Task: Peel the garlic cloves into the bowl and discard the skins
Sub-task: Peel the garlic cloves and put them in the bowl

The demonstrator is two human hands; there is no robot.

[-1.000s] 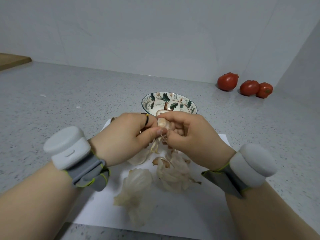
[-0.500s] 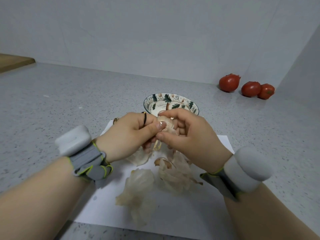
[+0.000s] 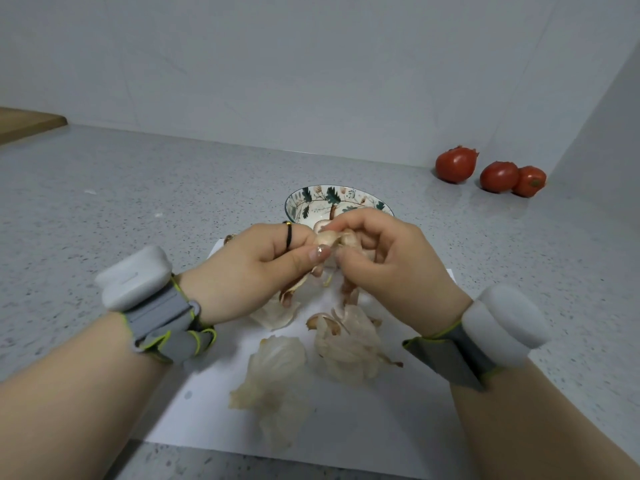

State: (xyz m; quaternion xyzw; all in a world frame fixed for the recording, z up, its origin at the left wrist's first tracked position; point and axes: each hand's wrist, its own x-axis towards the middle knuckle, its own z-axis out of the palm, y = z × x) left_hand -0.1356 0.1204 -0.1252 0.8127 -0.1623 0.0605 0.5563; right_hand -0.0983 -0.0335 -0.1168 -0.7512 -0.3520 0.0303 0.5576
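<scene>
both hands meet above the far end of a sheet of white paper (image 3: 381, 427) that lies on the speckled grey counter (image 3: 138, 202). the left hand (image 3: 249, 271) and the right hand (image 3: 388, 271) hold one garlic clove (image 3: 329, 239) between them, raised off the paper and just in front of the patterned bowl (image 3: 296, 204). the left fingers (image 3: 304, 258) are curled, the thumb pressed against the clove's papery covering, and a strip of skin hangs down under the palm. the right fingers (image 3: 349, 220) are curled round the clove from the other side, thumb tip and forefinger pinching it, so both hands are grasping the same clove. a thin black ring (image 3: 288, 235) sits on the left forefinger. loose skins (image 3: 277, 368) lie in pale, crumpled heaps on the paper below the hands, some touching each other. the bowl stands just behind the hands, its near side hidden by them — what lies inside it i cannot tell. each wrist wears a grey strap carrying a white unit (image 3: 133, 277). three red tomatoes (image 3: 455, 164) sit well apart to the right, near the wall corner — two of them touching. a wooden board (image 3: 24, 121) shows at the far left edge.
</scene>
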